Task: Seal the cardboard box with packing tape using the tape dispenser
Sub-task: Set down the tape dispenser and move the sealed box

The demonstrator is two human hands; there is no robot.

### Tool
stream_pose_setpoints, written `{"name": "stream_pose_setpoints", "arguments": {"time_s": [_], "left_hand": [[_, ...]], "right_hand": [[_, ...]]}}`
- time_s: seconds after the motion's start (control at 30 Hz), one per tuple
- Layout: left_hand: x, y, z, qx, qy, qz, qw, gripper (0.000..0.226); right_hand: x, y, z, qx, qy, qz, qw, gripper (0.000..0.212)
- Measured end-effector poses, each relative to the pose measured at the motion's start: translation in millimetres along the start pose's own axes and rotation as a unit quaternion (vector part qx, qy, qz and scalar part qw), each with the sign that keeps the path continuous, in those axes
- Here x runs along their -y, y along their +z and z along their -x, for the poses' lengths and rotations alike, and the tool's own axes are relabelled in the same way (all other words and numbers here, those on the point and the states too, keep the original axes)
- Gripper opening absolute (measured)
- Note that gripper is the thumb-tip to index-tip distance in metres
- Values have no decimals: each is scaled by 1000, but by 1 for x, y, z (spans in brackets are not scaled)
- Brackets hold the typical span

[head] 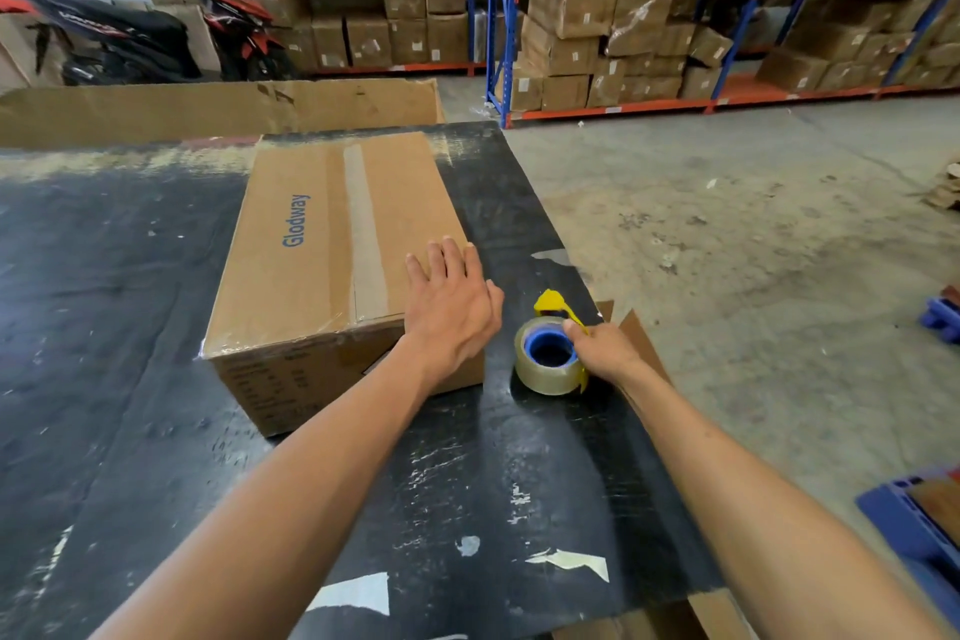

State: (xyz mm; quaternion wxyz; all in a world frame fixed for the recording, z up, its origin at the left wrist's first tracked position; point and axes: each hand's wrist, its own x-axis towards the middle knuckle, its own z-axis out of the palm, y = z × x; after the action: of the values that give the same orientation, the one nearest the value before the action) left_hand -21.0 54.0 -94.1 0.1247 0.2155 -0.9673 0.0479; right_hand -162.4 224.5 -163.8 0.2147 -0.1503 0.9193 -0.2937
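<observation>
A brown cardboard box (322,244) printed "Glodway" lies on the black table (130,327), flaps closed, with a strip of clear tape running along its top seam. My left hand (449,307) rests flat on the box's near right corner, fingers spread. Just right of the box stands the tape dispenser (553,348): a yellow holder with a blue core and a roll of clear tape, resting on the table. My right hand (602,351) grips the dispenser from its right side, fingers curled on the yellow frame.
The table's right edge runs close beside the dispenser, with concrete floor (753,250) beyond. Flat cardboard (218,109) leans behind the table. Shelving racks (675,16) hold several boxes. A parked motorbike (130,36) stands far left. A blue pallet (914,525) lies at right.
</observation>
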Motion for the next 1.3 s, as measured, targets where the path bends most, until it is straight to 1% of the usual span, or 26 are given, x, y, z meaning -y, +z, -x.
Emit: {"name": "stream_pose_setpoints", "arguments": {"time_s": [0.1, 0.2, 0.3, 0.37, 0.47, 0.5, 0.57, 0.6, 0.67, 0.7, 0.8, 0.9, 0.97, 1.03, 1.07, 1.13, 1.17, 1.23, 1.3], "left_hand": [[1, -1, -1, -3, -1, -3, 1000, 67], [2, -3, -1, -1, -6, 7, 1000, 67], [2, -6, 1, 0, -9, 4, 1000, 68], [6, -9, 6, 5, 3, -2, 1000, 68], [26, -15, 27, 6, 63, -14, 998, 69], [37, -16, 36, 3, 89, -10, 996, 70], [63, -20, 53, 15, 140, 9, 990, 73], [76, -23, 60, 22, 163, 14, 986, 71], [98, -26, 71, 22, 190, 8, 982, 69], [107, -28, 75, 21, 186, 3, 982, 70], [131, -31, 85, 35, 157, -13, 987, 75], [159, -34, 91, 74, 179, -12, 981, 76], [184, -40, 95, 98, 180, 13, 979, 75], [208, -48, 100, 123, 153, 25, 980, 77], [217, -52, 103, 130, 127, 29, 983, 80], [221, -53, 106, 132, 55, 35, 989, 84], [217, -49, 107, 120, 5, 40, 992, 85], [204, -35, 106, 58, -119, 47, 990, 87], [199, -26, 100, -2, -237, 66, 969, 82]], "right_hand": [[-4, 2, -6, -5, -24, 43, 999, 54], [-2, 3, -7, 7, -24, 80, 996, 57], [9, 1, -8, -17, -18, 103, 994, 72], [29, -5, -6, -42, -64, 62, 995, 75], [69, -12, 0, -53, -166, -3, 985, 66], [86, -11, 1, -46, -210, -3, 977, 65], [118, -2, 5, -20, -298, 65, 952, 70], [131, 4, 7, -8, -348, 126, 929, 75], [150, 18, 13, 13, -431, 233, 872, 83], [156, 22, 18, 24, -449, 255, 856, 84], [166, 29, 30, 31, -458, 288, 841, 78], [172, 29, 36, 31, -475, 349, 808, 68], [178, 25, 41, 68, -482, 329, 809, 65], [181, 18, 40, 81, -486, 299, 817, 66], [181, 16, 36, 65, -481, 308, 819, 69], [179, 15, 22, 26, -435, 349, 830, 75], [179, 17, 16, 17, -409, 356, 840, 75], [177, 27, 12, -5, -390, 341, 855, 69], [175, 39, 20, -43, -390, 330, 859, 66]]}}
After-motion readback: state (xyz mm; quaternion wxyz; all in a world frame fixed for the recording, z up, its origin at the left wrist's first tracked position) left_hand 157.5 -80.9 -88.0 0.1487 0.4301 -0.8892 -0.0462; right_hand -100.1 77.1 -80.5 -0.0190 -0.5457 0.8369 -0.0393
